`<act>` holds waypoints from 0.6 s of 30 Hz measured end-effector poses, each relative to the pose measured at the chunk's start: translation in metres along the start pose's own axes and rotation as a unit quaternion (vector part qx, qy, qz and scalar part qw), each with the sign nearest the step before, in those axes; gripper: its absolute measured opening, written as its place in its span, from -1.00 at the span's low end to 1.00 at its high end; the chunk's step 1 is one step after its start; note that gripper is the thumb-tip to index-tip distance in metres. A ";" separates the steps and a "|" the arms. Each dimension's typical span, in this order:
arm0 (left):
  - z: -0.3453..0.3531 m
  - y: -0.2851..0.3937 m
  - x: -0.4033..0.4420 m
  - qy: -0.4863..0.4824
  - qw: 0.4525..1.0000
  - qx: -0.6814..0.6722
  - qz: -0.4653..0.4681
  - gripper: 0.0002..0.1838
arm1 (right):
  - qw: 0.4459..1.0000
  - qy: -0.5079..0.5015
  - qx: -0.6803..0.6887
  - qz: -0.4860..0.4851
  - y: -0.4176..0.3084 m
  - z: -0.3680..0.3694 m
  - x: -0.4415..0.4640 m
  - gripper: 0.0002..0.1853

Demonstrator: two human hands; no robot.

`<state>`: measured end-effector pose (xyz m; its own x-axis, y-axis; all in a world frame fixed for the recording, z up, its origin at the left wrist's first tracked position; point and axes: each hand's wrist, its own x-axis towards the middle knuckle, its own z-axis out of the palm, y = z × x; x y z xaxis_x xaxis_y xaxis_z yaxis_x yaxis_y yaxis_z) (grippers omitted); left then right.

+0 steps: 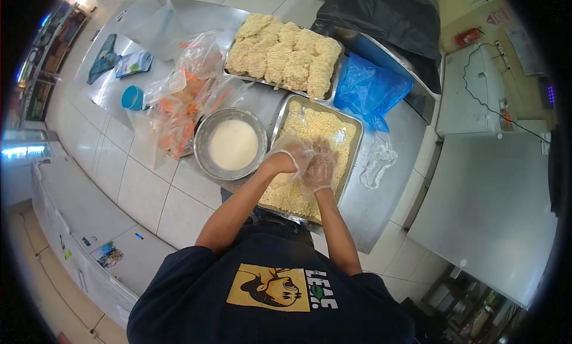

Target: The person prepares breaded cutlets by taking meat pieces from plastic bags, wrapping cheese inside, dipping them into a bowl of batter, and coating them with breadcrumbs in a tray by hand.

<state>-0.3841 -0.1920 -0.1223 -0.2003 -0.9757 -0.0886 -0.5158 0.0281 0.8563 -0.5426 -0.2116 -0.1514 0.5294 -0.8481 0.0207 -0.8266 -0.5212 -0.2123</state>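
Both my hands wear clear plastic gloves and are over a metal tray (pixel 356 142) of pale yellow crumb coating (pixel 292 196). My right hand (pixel 320 165) lies flat on the crumbs, fingers pointing to the far side. My left hand (pixel 293 154) is right beside it, touching or nearly touching it. The left fingers are blurred by the glove, and what lies under them is hidden. A metal bowl (pixel 201 155) of milky white batter (pixel 233 145) stands left of the tray. Beyond, a second tray (pixel 339 76) holds several crumb-coated pieces (pixel 286 55).
Left of the bowl lie clear plastic bags (pixel 179 109) with orange print, a teal cup (pixel 132 98) and a small packet (pixel 133 64). A blue plastic bag (pixel 372 88) and a crumpled clear glove or bag (pixel 378 159) lie right of the tray on the steel table (pixel 396 183).
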 end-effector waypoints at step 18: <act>0.067 0.016 -0.085 0.117 0.941 0.313 -0.057 -0.45 | 0.996 -0.036 -0.052 -0.056 -0.007 0.007 0.006 -0.21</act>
<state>-0.4312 -0.0936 -0.1351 0.0369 -0.9992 0.0147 -0.9267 -0.0287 0.3747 -0.5326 -0.2125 -0.1564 0.6287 -0.7769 -0.0327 -0.7749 -0.6224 -0.1101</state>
